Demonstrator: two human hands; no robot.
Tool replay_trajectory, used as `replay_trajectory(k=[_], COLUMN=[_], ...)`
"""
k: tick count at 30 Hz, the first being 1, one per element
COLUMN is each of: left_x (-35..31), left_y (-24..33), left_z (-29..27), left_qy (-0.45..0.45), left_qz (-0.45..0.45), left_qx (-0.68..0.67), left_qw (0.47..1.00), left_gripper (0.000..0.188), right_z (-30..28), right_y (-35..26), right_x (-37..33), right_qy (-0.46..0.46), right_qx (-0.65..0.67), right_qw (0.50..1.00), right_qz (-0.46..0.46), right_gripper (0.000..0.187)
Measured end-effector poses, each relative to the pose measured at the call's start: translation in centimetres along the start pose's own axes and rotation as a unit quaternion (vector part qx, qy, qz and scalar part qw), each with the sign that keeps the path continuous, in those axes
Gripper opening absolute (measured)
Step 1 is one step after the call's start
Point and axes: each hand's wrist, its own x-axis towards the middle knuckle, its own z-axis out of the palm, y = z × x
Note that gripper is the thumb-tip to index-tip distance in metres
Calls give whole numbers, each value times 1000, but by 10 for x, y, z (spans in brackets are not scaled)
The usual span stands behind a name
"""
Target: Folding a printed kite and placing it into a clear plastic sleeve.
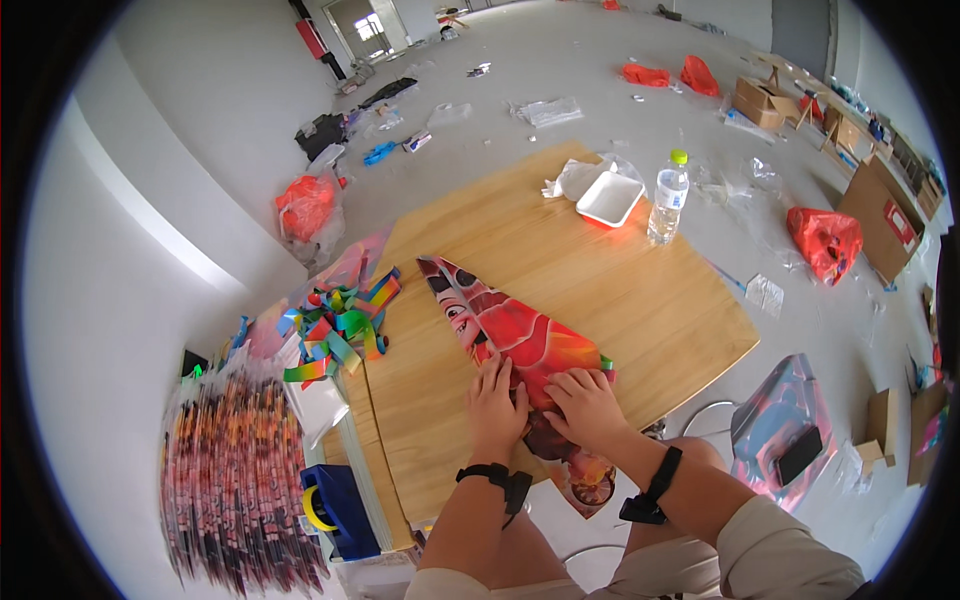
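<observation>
Glossy red and orange printed plastic forms the folded kite [510, 340], a long narrow triangle lying flat on the pale wooden table [620, 290]. Its sharp tip points away from the person and to the left; its long axis runs from that tip back to the near table edge, where the wide end overhangs. The left hand [495, 405] and right hand [585, 405] both press flat on the kite, fingers spread, gripping nothing. Left of the kite lies a heap of rainbow ribbons [340, 330]; beyond it stand a white tray [610, 198] and a clear water bottle [667, 200].

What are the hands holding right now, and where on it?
Both hands, left and right, press flat on the wide end of the red printed folded kite; nothing is lifted.
</observation>
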Motion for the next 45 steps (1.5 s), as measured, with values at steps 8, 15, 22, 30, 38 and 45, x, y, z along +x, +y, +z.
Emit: replay_trajectory(k=[8, 15, 22, 30, 38, 45], left_x=[1, 1, 5, 1, 4, 5], left_y=[0, 5, 8, 5, 2, 2], left_z=[0, -11, -7, -9, -8, -9], left_qy=[-4, 3, -9, -10, 10, 16], left_qz=[7, 10, 5, -10, 2, -1], left_qx=[25, 48, 49, 27, 19, 8], left_qw=[1000, 999, 999, 1000, 1000, 1000], left_gripper=[51, 48, 50, 50, 49, 48], right_z=[8, -2, 43, 41, 78, 100], right_y=[-2, 12, 57, 55, 48, 71], right_x=[-8, 22, 93, 98, 193, 198], right_qy=[-41, -65, -33, -148, -41, -65], right_qx=[30, 54, -44, -102, -38, -52], right_qw=[998, 996, 994, 983, 988, 992], right_qz=[-21, -8, -93, -30, -146, -98], right_gripper=[65, 60, 70, 77, 69, 71])
